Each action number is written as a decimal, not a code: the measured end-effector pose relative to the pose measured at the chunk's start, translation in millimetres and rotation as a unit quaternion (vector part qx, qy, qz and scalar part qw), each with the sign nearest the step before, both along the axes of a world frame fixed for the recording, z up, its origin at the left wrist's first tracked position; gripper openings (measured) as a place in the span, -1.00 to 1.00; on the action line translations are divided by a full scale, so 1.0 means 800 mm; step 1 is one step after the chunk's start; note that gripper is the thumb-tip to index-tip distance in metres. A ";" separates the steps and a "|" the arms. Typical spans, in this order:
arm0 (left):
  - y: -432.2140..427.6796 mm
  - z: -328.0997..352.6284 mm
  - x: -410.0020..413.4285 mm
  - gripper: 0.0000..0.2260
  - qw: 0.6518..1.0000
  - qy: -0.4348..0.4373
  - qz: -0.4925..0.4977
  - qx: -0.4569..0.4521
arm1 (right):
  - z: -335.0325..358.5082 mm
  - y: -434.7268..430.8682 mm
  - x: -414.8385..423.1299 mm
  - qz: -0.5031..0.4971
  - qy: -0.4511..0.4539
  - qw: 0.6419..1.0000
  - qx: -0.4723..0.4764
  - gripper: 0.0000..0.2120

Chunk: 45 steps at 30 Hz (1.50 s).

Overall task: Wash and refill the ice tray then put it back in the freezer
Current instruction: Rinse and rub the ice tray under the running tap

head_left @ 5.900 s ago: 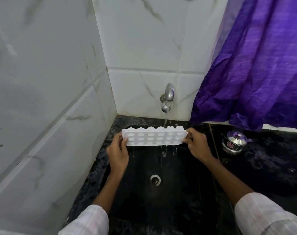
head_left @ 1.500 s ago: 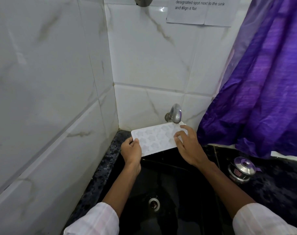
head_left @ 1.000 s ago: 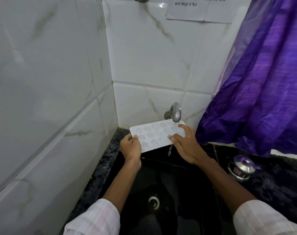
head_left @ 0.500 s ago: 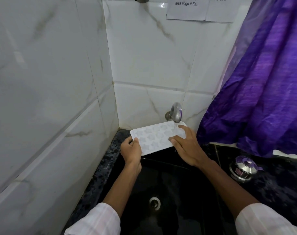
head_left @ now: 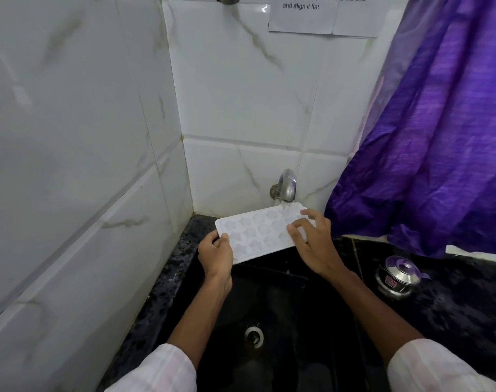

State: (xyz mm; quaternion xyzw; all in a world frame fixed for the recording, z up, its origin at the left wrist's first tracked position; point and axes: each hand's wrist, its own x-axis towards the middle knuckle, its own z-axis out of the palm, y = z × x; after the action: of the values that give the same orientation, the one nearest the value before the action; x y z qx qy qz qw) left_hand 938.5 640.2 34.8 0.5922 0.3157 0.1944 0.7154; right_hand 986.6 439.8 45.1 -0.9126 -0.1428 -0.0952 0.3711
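A white ice tray [head_left: 255, 232] with star-shaped cells is held face up over the black sink [head_left: 283, 321], its far right end under the chrome tap [head_left: 286, 188], from which water runs onto it. My left hand [head_left: 216, 254] grips the tray's near left corner, thumb on top. My right hand [head_left: 311, 240] lies over the tray's right end with its fingers spread on the cells.
White marble tiles close in the left and back. A purple curtain [head_left: 439, 137] hangs at the right. A small steel pot with a glass lid [head_left: 398, 277] stands on the dark counter right of the sink. The drain [head_left: 253, 335] lies below. A paper note [head_left: 323, 12] is stuck on the wall.
Since the oldest frame the tray has been turned cells up and raised close under the tap. In the last second my right fingers have shifted a little over the tray's right end.
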 end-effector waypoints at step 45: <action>0.038 -0.070 -0.076 -0.84 0.890 -0.102 -0.114 0.429 | -0.054 -0.062 -0.067 -0.124 0.083 0.984 0.097 -0.90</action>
State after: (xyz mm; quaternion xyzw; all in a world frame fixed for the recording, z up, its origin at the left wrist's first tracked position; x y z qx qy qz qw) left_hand 877.4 670.6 -21.4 0.8504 0.0574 0.2869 0.4373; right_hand 932.8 389.9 1.9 -0.8875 0.0129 -0.0774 0.4541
